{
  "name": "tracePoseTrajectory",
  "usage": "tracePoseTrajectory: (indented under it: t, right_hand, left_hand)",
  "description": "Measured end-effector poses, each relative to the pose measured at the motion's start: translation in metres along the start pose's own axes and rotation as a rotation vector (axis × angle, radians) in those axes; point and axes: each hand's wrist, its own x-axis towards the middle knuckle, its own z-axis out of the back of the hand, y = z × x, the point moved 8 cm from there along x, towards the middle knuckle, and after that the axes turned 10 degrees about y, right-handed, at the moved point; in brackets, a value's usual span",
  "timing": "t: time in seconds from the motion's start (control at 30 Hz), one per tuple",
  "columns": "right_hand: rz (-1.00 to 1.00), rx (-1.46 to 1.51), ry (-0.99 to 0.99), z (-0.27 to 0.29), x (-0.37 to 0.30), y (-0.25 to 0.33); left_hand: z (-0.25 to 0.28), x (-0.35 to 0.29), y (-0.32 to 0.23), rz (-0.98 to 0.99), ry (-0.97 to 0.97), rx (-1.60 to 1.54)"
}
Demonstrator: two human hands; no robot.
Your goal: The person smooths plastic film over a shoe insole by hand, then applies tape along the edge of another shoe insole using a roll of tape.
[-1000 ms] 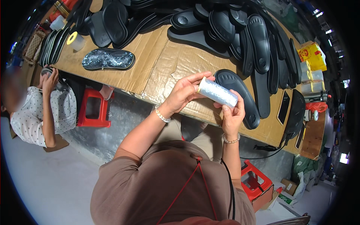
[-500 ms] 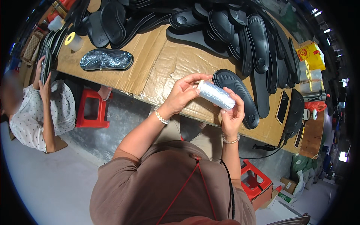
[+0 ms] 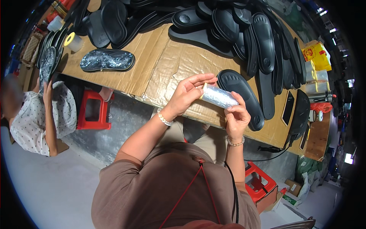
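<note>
A cylindrical roll of clear, shiny plastic film on a pale yellow core [image 3: 219,96] is held between the person's two hands, above the near edge of a table covered with brown cardboard [image 3: 160,70]. It lies slantwise, its yellow-rimmed end toward the left and its other end lower, toward the right. The left hand [image 3: 183,94] grips the yellow-rimmed end: the thumb presses at the core's rim on the near side, while the longer fingers reach out along the far side, nearly straight; whether all of them touch the film cannot be told. The right hand [image 3: 237,117] pinches the opposite end, with the thumb at the lower edge and the index finger bent over the top corner; its remaining fingers are curled, partly hidden. The middle of the roll is bare between the two grips. Just beyond the right fingers, a black, foot-shaped sole with a ridged surface [image 3: 244,100] lies on the cardboard. Well apart to the left lies a black sole-shaped piece wrapped in glossy clear film [image 3: 107,60], near a second yellow-cored film roll [image 3: 73,42].
</note>
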Motion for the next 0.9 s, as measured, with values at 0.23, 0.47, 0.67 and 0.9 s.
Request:
tracePoseTrajectory:
  t: [0.23, 0.47, 0.67, 0.9]
  right_hand:
    - [0.082, 0.03, -0.049, -0.011, 0.008, 0.016]
    - [-0.216, 0.121, -0.112, -0.007, 0.013, -0.008]
    - [-0.003, 0.075, -0.088, -0.001, 0.007, 0.004]
    - [0.035, 0.129, -0.056, -0.003, 0.006, 0.007]
  left_hand:
    - [-0.007, -0.002, -0.003, -0.039, 0.054, 0.063]
    - [-0.012, -0.007, -0.015, -0.151, 0.049, 0.074]
    - [-0.011, -0.003, -0.015, -0.097, 0.03, 0.178]
    - [-0.008, -0.004, -0.01, -0.069, 0.061, 0.117]
